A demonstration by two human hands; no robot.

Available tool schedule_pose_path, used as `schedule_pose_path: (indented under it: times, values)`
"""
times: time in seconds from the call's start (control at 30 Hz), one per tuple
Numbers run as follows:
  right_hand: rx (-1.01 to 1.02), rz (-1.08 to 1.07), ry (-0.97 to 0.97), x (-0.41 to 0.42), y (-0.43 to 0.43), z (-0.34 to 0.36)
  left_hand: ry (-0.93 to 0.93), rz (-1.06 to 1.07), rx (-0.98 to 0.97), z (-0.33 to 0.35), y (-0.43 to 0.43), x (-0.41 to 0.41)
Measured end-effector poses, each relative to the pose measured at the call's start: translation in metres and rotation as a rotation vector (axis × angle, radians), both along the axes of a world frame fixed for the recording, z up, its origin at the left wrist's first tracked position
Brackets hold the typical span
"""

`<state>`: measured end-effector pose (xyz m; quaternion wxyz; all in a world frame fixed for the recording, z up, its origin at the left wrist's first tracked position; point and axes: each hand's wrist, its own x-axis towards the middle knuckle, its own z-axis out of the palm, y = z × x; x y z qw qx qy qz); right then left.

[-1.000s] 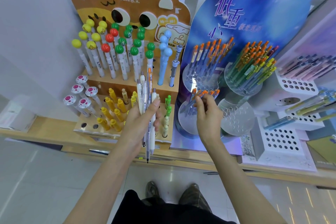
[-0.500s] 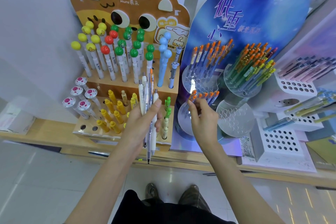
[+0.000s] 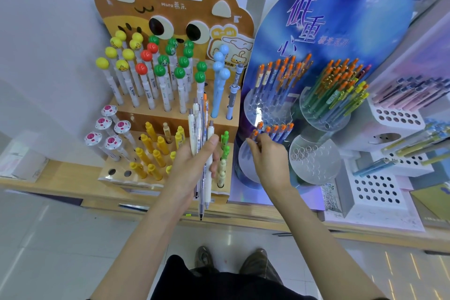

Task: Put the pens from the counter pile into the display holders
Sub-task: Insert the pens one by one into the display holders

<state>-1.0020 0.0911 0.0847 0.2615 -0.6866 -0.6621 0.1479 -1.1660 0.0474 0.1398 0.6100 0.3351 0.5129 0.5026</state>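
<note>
Down and leftward my right hand (image 3: 269,162) has slipped since a second ago, fingers curled at the orange-capped pens (image 3: 275,130) in the blue stand's (image 3: 341,19) lowest left holder (image 3: 241,163); whether they pinch one is hidden. Left of the stand, my left hand (image 3: 194,165) still grips its pen bundle (image 3: 192,126).

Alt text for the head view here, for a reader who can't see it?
A person's left hand grips a bundle of white and clear pens before a brown cat-shaped cardboard pen stand. The right hand reaches for orange-capped blue pens in a clear round acrylic holder.
</note>
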Motion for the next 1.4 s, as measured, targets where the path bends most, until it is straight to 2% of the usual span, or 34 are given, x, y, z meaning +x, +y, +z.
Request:
schedule_pose_path:
  times: [0.1,0.27,0.3,0.4,0.47,0.7,0.83,0.93,1.0,1.03,1.17,1.27,1.33,1.4]
  values:
    - [-0.117,0.036,-0.153,0.004,0.0,0.008,-0.005,-0.002,0.014,0.0,0.0,0.001]
    - [0.375,-0.055,-0.053,0.025,-0.005,0.034,-0.023,-0.005,0.026,0.0,0.003,0.003]
    - [0.374,-0.003,-0.058,0.03,0.004,0.04,-0.02,-0.009,0.031,0.0,0.004,0.003]
    - [0.12,0.194,-0.096,0.035,0.032,0.053,-0.016,-0.021,0.041,0.0,0.004,0.006]
    - [0.047,0.26,-0.142,0.032,0.039,0.054,-0.009,-0.029,0.041,0.001,0.004,0.007]
    - [0.073,0.368,-0.154,0.042,0.027,0.051,-0.002,-0.02,0.022,0.001,0.004,0.008]
    - [0.057,0.351,-0.129,0.04,0.027,0.05,0.019,-0.041,0.043,0.001,0.004,0.011]
    - [0.17,0.303,-0.133,0.036,0.016,0.055,0.013,-0.054,0.036,0.001,0.003,0.011]
    - [0.291,0.247,0.019,0.028,0.0,0.062,-0.008,-0.068,0.014,0.001,0.004,0.01]
    - [0.285,0.222,0.151,0.022,-0.01,0.066,-0.024,-0.08,0.0,0.0,0.005,0.009]
    - [-0.079,0.185,0.625,-0.005,-0.025,0.082,-0.081,-0.178,0.005,-0.001,0.0,0.007]
    - [-0.208,0.172,0.9,-0.012,-0.021,0.091,-0.094,-0.277,-0.002,0.001,-0.005,0.008]
    - [-0.288,0.169,1.013,-0.013,-0.015,0.095,-0.092,-0.321,-0.033,0.001,-0.007,0.009]
    - [-0.292,0.151,1.029,-0.014,-0.011,0.096,-0.09,-0.338,-0.05,0.0,-0.009,0.011]
